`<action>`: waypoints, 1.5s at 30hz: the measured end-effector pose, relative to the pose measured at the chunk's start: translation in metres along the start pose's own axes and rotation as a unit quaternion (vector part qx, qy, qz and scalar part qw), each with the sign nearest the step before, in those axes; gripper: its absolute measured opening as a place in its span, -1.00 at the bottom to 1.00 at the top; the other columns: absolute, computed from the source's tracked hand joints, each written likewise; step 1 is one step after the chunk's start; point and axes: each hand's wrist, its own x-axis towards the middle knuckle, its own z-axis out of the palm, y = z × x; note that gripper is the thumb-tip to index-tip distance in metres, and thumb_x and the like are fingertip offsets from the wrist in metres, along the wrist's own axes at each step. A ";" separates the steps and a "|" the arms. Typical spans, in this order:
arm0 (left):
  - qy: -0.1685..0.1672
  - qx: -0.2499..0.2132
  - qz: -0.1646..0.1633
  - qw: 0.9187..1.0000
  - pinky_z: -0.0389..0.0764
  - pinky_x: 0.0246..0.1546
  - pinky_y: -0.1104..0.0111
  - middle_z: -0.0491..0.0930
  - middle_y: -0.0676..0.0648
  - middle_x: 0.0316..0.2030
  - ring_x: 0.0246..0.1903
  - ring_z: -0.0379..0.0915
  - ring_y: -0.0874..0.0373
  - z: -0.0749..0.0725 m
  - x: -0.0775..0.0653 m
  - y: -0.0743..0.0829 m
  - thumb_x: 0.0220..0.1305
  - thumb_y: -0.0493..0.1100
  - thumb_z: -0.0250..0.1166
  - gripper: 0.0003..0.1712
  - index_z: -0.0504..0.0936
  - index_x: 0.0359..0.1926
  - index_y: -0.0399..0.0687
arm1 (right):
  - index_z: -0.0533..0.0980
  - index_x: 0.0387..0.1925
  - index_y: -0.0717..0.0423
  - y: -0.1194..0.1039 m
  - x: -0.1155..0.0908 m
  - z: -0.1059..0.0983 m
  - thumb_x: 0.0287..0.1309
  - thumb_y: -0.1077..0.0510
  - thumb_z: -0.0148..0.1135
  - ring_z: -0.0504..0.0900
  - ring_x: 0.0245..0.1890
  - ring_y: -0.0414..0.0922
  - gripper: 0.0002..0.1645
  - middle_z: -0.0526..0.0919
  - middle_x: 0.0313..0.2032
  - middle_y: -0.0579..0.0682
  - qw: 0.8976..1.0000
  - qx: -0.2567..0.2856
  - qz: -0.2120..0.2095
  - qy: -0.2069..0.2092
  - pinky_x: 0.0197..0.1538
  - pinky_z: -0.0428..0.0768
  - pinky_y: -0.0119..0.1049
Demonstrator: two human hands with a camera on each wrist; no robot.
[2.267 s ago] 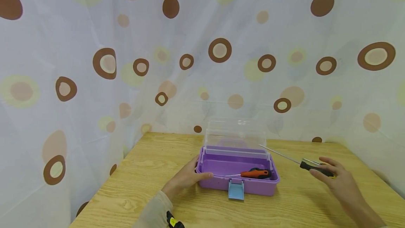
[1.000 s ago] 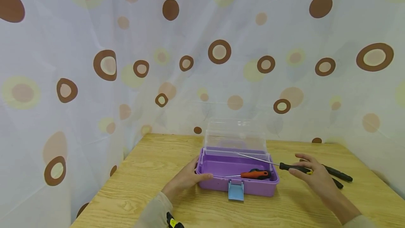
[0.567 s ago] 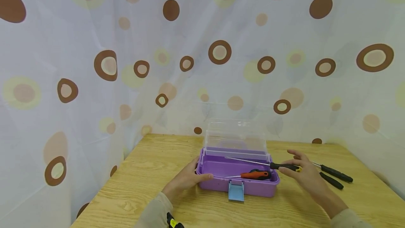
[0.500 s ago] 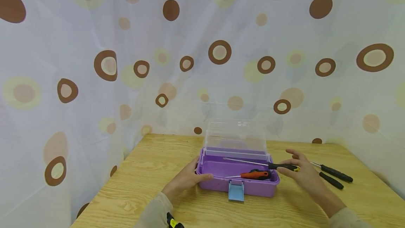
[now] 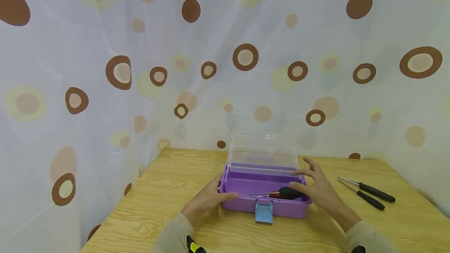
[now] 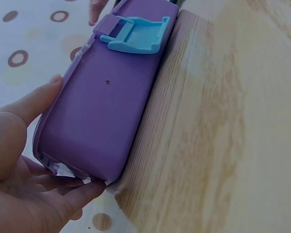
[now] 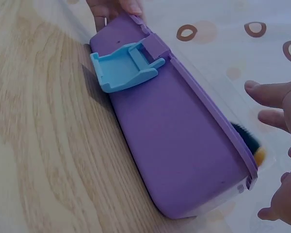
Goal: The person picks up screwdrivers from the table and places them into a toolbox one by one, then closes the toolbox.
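Observation:
A purple toolbox (image 5: 242,205) with a raised clear lid (image 5: 261,147) and a light blue latch (image 5: 263,211) stands on the wooden table. My left hand (image 5: 209,196) grips its left end, thumb along the front rim and fingers around the end wall (image 6: 29,184). Over the box's right end, my right hand (image 5: 321,190) has its fingers spread and holds nothing. Just below its thumb, a black-handled screwdriver (image 5: 289,193) lies inside, overlapping a red-handled screwdriver (image 5: 275,195). The black handle's yellow end (image 7: 260,156) shows blurred past the rim in the right wrist view.
To the right of the box, two more black-handled screwdrivers lie on the table (image 5: 175,167): a farther one (image 5: 377,192) and a nearer one (image 5: 370,200). A white curtain (image 5: 197,50) with brown circles hangs behind and at the sides.
My right hand has carried the black-and-yellow screwdriver leftward from the table's right side into the box and let go of it there. My left hand has stayed on the box.

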 end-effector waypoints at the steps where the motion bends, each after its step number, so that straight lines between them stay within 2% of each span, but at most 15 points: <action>1: -0.002 -0.001 0.001 1.000 0.18 0.44 -0.13 0.21 -0.23 0.52 0.43 0.21 -0.19 0.000 0.001 0.000 0.29 0.06 0.49 0.18 -0.07 0.68 0.02 | 0.60 0.16 0.25 -0.001 0.001 0.000 0.30 0.01 0.45 -0.14 0.48 0.51 -0.47 -0.13 0.58 0.29 1.000 0.005 0.001 0.005 0.23 0.07 0.65; 4: -0.005 -0.008 0.000 1.000 0.16 0.45 -0.13 0.21 -0.25 0.51 0.44 0.20 -0.21 0.001 0.001 0.001 0.29 0.04 0.49 0.17 -0.07 0.67 -0.02 | 0.53 0.26 0.27 -0.003 0.003 -0.003 0.35 -0.01 0.40 -0.11 0.49 0.49 -0.39 -0.10 0.57 0.30 1.000 0.020 0.005 0.022 0.24 0.09 0.63; 11: 0.006 -0.004 -0.014 1.000 0.13 0.44 -0.17 0.23 -0.28 0.50 0.44 0.19 -0.23 0.001 -0.001 0.003 0.27 0.08 0.50 0.18 -0.04 0.67 -0.06 | 0.51 0.26 0.35 0.000 0.004 -0.012 0.40 0.09 0.34 -0.07 0.48 0.45 -0.45 0.03 0.53 0.33 0.998 0.040 0.012 0.041 0.27 0.10 0.60; 16: 0.011 0.007 -0.022 1.000 0.13 0.44 -0.18 0.23 -0.27 0.51 0.44 0.19 -0.22 0.002 -0.002 0.004 0.24 0.12 0.52 0.21 -0.03 0.67 -0.05 | 0.50 0.26 0.35 0.000 0.004 -0.017 0.42 0.11 0.33 -0.02 0.49 0.42 -0.47 0.12 0.50 0.31 0.998 0.049 0.006 0.044 0.27 0.12 0.59; 21: 0.014 0.017 -0.017 1.000 0.12 0.44 -0.20 0.19 -0.26 0.53 0.46 0.15 -0.23 0.002 -0.003 0.004 0.25 0.11 0.51 0.20 -0.04 0.67 -0.02 | 0.52 0.25 0.35 -0.003 0.004 -0.017 0.43 0.13 0.31 0.03 0.48 0.40 -0.50 0.19 0.47 0.29 0.998 0.046 -0.003 0.040 0.27 0.16 0.57; 28: 0.012 0.016 -0.018 1.000 0.11 0.43 -0.21 0.19 -0.26 0.53 0.46 0.15 -0.24 0.001 -0.003 0.004 0.25 0.10 0.51 0.20 -0.05 0.67 -0.02 | 0.53 0.24 0.35 -0.003 0.004 -0.015 0.43 0.12 0.31 0.05 0.47 0.39 -0.50 0.22 0.46 0.28 0.998 0.046 -0.004 0.036 0.27 0.17 0.57; 39: 0.001 -0.018 -0.013 1.000 0.20 0.43 -0.13 0.25 -0.29 0.49 0.42 0.22 -0.23 0.002 -0.001 0.002 0.28 0.05 0.51 0.17 -0.03 0.66 -0.10 | 0.52 0.23 0.38 -0.005 0.003 -0.017 0.45 0.08 0.30 0.04 0.48 0.38 -0.49 0.23 0.45 0.28 0.998 0.063 -0.005 0.031 0.29 0.18 0.54; 45: 0.000 -0.002 -0.007 1.000 0.24 0.41 -0.13 0.26 -0.29 0.48 0.42 0.23 -0.24 0.002 -0.001 0.002 0.25 0.12 0.52 0.20 -0.02 0.66 -0.10 | 0.50 0.26 0.38 -0.007 0.003 -0.019 0.46 0.08 0.28 0.03 0.48 0.39 -0.47 0.23 0.46 0.29 0.998 0.061 -0.002 0.028 0.30 0.19 0.52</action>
